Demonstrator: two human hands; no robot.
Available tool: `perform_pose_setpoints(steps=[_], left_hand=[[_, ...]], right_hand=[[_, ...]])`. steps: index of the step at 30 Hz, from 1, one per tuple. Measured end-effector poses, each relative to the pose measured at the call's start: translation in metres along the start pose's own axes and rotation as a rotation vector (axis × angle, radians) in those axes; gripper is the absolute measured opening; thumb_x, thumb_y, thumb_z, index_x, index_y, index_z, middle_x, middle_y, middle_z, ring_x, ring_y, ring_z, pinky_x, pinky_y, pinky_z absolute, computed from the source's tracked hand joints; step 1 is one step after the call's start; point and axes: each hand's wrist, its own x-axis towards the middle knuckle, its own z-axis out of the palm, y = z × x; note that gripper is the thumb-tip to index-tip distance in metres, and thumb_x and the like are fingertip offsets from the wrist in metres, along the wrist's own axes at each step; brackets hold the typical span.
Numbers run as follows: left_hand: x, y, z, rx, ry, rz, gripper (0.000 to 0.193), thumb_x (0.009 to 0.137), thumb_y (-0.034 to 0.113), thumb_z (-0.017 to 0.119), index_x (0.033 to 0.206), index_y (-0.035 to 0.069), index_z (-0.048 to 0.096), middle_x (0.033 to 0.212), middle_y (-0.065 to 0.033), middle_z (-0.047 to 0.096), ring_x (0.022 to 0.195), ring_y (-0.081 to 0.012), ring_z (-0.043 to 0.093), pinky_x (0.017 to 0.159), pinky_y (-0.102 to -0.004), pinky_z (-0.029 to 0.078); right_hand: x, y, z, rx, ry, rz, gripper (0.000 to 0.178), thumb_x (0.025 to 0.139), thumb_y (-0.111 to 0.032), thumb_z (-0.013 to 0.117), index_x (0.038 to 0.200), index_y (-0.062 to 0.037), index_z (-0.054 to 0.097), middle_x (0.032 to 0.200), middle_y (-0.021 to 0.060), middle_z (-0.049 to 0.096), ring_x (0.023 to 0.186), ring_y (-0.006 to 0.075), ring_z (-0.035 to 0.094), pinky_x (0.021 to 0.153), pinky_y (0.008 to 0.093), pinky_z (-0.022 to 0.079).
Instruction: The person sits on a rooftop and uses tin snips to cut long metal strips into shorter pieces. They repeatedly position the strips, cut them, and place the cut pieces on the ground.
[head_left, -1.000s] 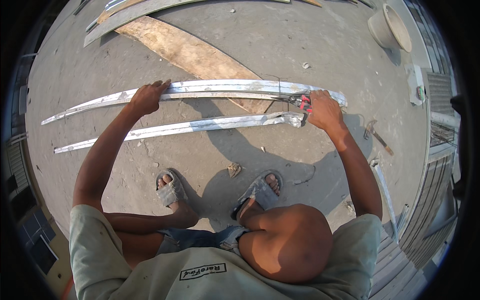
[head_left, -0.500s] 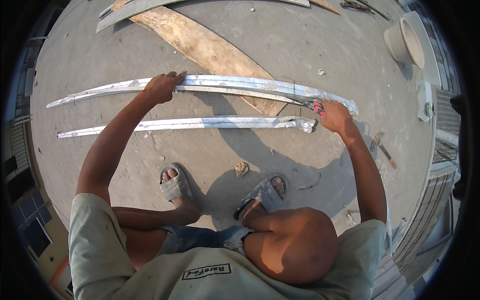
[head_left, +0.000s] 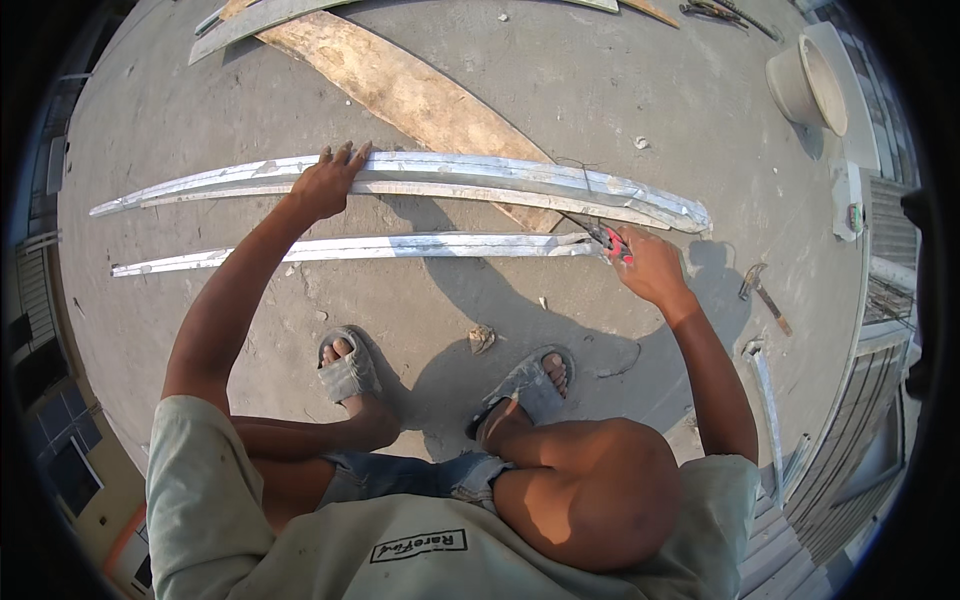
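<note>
A long silvery strip, apparently metal, lies crosswise in front of me, with a pale edge along its near side. My left hand rests on it left of its middle, fingers spread over the top. A thin wire loops around the strip toward its right end. My right hand is closed around red-handled pliers, whose dark jaws point left, just on the near side of the strip. Closer to me lies a second, shorter silvery strip; its right end is partly hidden by the pliers and hand.
A wooden plank slants under the far strip, near another board. To the right are a hammer, a pale bucket and a metal piece. A stone lies between my feet.
My right hand has drawn the pliers left and nearer to me, off the far strip's edge. The left hand's fingers have loosened and spread on the strip.
</note>
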Motion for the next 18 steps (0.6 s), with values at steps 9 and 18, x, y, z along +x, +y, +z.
perform_pose_setpoints(steps=[9,18], left_hand=[[-0.026,-0.002,-0.012,0.227,0.455,0.158,0.067,0.081,-0.005,0.059,0.145,0.014,0.050,0.154,-0.0082,0.043,0.136,-0.0292,0.048,0.112,-0.0408,0.046],[-0.045,-0.032,-0.076,-0.133,0.245,0.149,0.034,0.076,0.004,0.073,0.110,0.006,0.074,0.088,-0.0099,0.073,0.076,-0.0288,0.071,0.072,-0.0397,0.058]], right_hand=[[-0.129,0.019,0.081,0.425,0.267,0.523,0.033,0.091,-0.032,0.070,0.106,-0.0027,0.064,0.094,0.0194,0.070,0.086,0.0398,0.067,0.077,0.0454,0.051],[-0.203,0.022,0.159,0.382,0.229,0.694,0.049,0.080,-0.030,0.081,0.117,-0.0017,0.066,0.106,0.0205,0.068,0.095,0.0381,0.066,0.082,0.0449,0.052]])
